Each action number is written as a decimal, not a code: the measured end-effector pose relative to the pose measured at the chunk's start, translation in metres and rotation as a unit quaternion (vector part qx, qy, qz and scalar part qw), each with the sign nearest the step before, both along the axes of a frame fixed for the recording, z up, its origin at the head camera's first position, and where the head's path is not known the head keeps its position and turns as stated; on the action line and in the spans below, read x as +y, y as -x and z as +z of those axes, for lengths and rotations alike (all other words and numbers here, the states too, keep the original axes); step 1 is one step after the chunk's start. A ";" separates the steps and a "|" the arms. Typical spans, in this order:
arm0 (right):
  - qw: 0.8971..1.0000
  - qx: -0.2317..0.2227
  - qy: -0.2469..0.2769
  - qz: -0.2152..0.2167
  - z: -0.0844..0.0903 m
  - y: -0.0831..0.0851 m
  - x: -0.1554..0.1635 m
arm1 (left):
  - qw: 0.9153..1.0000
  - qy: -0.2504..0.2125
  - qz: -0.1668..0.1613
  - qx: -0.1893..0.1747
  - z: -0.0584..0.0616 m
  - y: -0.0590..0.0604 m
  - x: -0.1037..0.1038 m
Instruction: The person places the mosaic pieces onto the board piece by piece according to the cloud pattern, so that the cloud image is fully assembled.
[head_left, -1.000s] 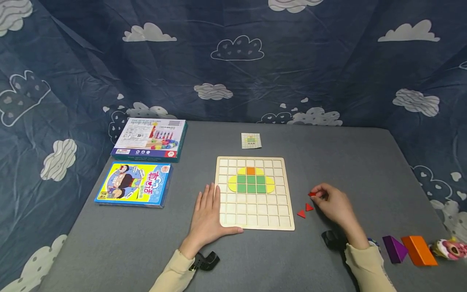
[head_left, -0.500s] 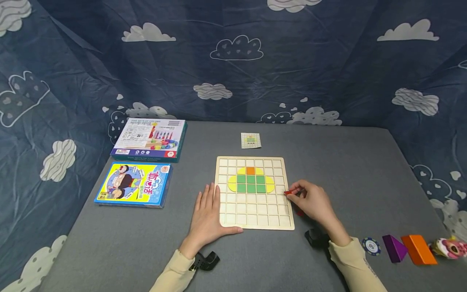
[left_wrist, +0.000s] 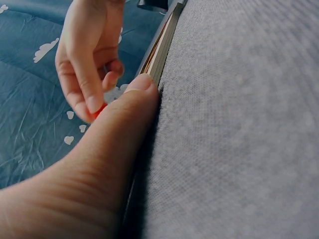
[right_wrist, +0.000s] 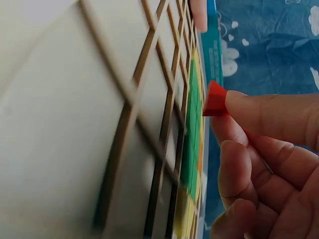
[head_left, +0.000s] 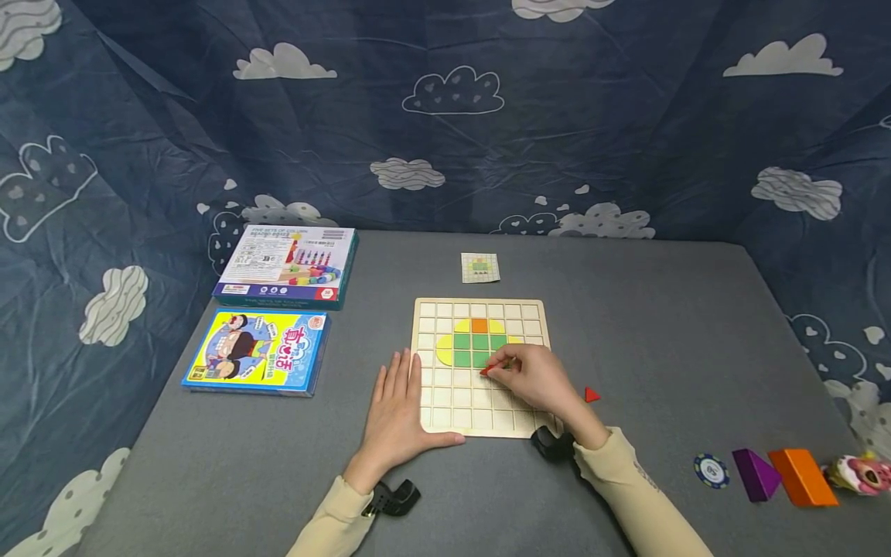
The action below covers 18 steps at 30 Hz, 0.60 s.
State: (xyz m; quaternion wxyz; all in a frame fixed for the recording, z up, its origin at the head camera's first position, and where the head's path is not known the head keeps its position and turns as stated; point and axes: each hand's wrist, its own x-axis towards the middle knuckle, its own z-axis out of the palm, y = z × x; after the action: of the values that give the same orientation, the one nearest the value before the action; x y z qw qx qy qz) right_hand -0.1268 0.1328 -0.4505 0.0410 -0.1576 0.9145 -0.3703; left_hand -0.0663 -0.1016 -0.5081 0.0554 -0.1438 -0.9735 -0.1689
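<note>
A wooden grid board (head_left: 445,398) lies mid-table, bearing green squares (head_left: 462,357), an orange square (head_left: 479,326) and yellow curved pieces (head_left: 444,350). My right hand (head_left: 532,377) pinches a red triangle (right_wrist: 215,99) between thumb and forefinger, over the board just below the green squares. With fingers straight, my left hand (head_left: 395,410) rests against the board's left side, its thumb along the front edge. Another red triangle (head_left: 592,395) lies on the table right of the board; my right hand and wrist hide some of the board's right part.
A small pattern card (head_left: 480,268) lies behind the board. Two boxes, a white-and-purple one (head_left: 285,263) and a yellow-and-blue one (head_left: 254,352), are at the left. Toward the right front sit a poker chip (head_left: 711,470), a purple block (head_left: 756,475), an orange block (head_left: 803,477) and a figurine (head_left: 863,473).
My right hand has carried the red triangle leftward from the table beside the board to over its middle. The left hand has stayed in place.
</note>
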 end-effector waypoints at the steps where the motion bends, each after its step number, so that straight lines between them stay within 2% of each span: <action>1: 1.000 -0.002 0.000 0.004 0.001 0.000 -0.004 | 1.000 -0.001 0.000 0.000 0.000 0.000 0.000; 11: 0.999 -0.019 -0.006 0.037 0.000 0.002 -0.026 | 1.000 0.009 0.002 -0.011 0.001 0.000 0.000; 18: 0.998 -0.015 -0.025 0.064 -0.002 0.004 -0.032 | 1.000 0.014 0.004 -0.015 0.001 0.000 0.000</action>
State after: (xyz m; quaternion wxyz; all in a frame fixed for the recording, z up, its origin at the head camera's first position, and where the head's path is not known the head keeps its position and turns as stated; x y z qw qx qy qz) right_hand -0.1309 0.1003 -0.4521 0.0823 -0.2088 0.9110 -0.3459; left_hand -0.0662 -0.1016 -0.5067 0.0392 -0.1383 -0.9770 -0.1573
